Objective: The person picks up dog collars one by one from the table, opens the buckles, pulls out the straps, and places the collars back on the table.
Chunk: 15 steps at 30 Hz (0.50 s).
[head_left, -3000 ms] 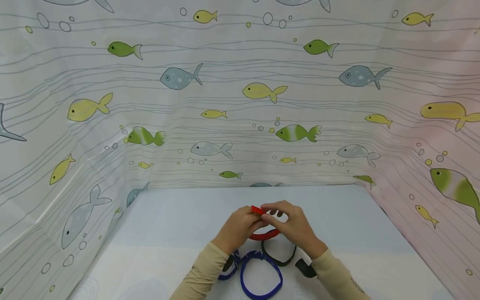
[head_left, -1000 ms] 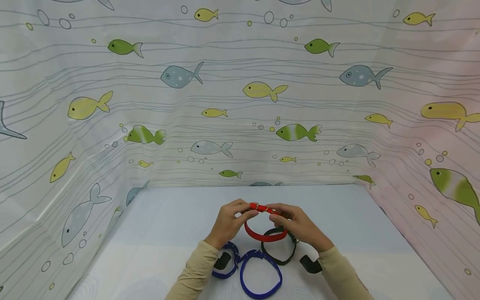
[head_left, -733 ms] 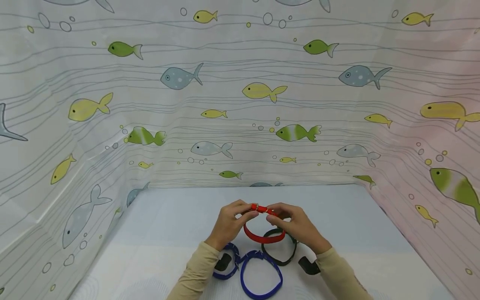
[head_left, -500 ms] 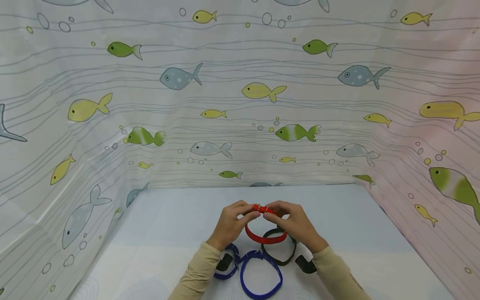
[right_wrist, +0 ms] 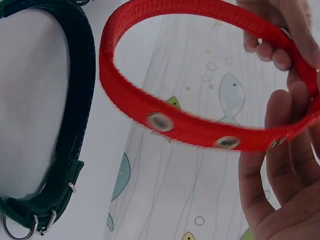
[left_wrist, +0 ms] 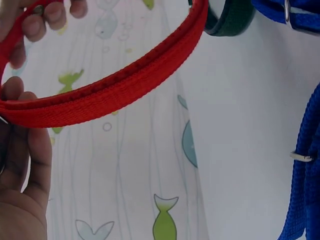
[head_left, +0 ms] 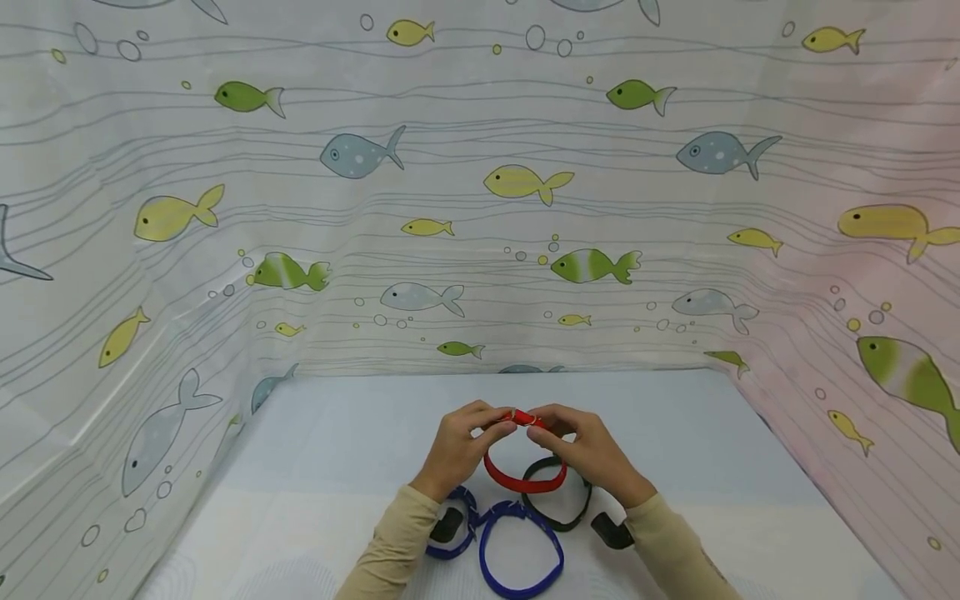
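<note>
We have the red collar [head_left: 525, 485] above the middle of the surface [head_left: 337, 450]; the fingers of our left hand [head_left: 463, 443] and right hand [head_left: 588, 443] pinch its far side. Nearer lie one dark-green collar [head_left: 572, 526] and, more left, two blue collars [head_left: 525, 593].

The red collar [head_left: 525, 485] has silvery eyelets [right_wrist: 160, 121]; the green collar [right_wrist: 79, 100] is dark, the blue collars [head_left: 483, 552] deep-toned. Sleeves [head_left: 393, 537] are beige, the table [head_left: 345, 425] pale bluish white. Across the white backdrop [head_left: 450, 108] run thin grey-blue wavy lines and yellow, green and grey-blue fish [head_left: 356, 156]
</note>
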### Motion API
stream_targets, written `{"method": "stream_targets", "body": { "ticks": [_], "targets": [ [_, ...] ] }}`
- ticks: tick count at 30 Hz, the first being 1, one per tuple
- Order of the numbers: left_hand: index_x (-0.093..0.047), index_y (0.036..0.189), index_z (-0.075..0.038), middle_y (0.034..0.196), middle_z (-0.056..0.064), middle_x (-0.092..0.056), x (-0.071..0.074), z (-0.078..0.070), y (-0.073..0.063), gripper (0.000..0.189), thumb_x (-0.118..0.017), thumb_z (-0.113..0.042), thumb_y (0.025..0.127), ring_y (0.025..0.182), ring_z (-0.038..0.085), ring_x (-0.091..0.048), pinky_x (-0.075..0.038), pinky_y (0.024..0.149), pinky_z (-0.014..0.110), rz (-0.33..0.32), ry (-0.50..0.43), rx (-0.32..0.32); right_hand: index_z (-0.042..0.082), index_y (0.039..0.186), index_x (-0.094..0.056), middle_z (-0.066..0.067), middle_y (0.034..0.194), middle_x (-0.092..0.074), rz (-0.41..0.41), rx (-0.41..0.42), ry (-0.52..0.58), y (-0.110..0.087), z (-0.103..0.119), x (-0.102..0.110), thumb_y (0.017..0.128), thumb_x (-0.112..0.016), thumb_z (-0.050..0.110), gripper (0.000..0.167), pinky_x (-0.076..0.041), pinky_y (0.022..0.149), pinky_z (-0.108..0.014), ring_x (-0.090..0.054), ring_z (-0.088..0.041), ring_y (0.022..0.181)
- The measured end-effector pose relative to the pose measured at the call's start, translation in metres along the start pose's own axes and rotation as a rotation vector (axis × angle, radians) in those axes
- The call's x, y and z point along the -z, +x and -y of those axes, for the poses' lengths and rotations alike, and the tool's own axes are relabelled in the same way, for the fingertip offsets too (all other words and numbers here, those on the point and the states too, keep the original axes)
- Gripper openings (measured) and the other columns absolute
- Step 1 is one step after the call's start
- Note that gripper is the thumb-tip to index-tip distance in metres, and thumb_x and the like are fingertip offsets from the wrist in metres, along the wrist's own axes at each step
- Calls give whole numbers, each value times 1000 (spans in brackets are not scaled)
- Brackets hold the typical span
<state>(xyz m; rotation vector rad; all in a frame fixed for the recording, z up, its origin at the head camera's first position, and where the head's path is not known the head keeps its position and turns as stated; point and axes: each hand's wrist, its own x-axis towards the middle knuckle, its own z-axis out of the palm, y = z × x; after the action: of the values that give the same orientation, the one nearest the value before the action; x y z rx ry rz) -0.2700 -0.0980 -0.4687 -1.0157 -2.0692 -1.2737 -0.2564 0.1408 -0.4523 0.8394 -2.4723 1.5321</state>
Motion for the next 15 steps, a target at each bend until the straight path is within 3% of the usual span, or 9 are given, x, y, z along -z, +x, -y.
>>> {"method": "stream_targets", "body": {
  "ticks": [5, 9, 15],
  "targets": [
    [-76, 117, -7, 95, -6, -70, -2, -2, 0, 26, -75, -15, 93, 83, 7, -66, -56, 69, 24, -3, 1, 16, 29, 118, -72, 13, 97, -72, -34, 32, -45, 3, 4, -1, 95, -72, 39, 25, -57, 70, -31, -69, -15, 78],
    [-76, 119, -8, 97, -8, -70, 1, -3, -1, 27, -75, -17, 93, 83, 7, -64, -54, 69, 24, -7, 4, 55, 27, 121, -73, 12, 101, -72, -15, 19, -44, 1, 3, 0, 95, -72, 38, 28, -57, 72, -31, -70, -15, 80],
    [-76, 119, -13, 97, -9, -71, 11, 0, -1, 27, -76, -14, 91, 79, 9, -59, -51, 66, 23, -85, 24, 101, 29, 127, -70, 11, 105, -71, -11, -21, -51, -2, -1, 7, 96, -70, 39, 33, -57, 75, -31, -69, -11, 86]
  ]
}}
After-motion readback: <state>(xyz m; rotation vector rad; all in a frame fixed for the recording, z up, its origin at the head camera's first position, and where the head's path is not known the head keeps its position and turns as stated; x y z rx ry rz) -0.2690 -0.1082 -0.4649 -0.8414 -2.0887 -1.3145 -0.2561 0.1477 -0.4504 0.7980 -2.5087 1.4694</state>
